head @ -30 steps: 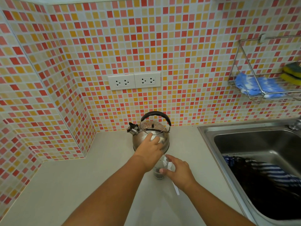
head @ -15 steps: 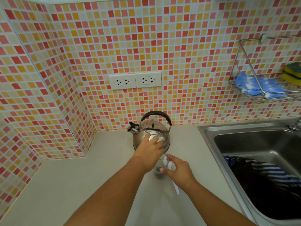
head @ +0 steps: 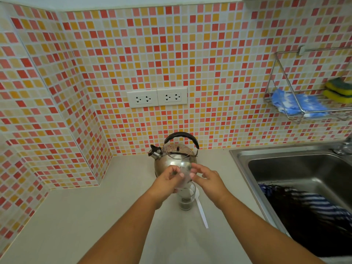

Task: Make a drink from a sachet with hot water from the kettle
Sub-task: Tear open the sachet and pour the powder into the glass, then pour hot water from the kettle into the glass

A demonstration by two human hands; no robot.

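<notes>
A steel kettle (head: 172, 156) with a black handle stands on the counter by the tiled wall. Just in front of it is a clear glass (head: 186, 200) with a dark layer at its bottom. Above the glass, my left hand (head: 166, 181) and my right hand (head: 208, 180) meet, both pinching a small pale, blurred sachet (head: 184, 177). The sachet hangs over the glass mouth and hides part of the kettle's front. A white plastic spoon (head: 202, 211) lies on the counter to the right of the glass.
A steel sink (head: 285, 168) on the right holds a dark striped cloth (head: 308, 212). A wire rack (head: 304, 113) on the wall carries a blue cloth and sponges. Two wall sockets (head: 157, 97) sit above the kettle. The beige counter (head: 85, 216) extends left.
My right hand has let go of the glass and risen to join my left hand on the sachet. The view has tilted slightly; the kettle and glass have not moved.
</notes>
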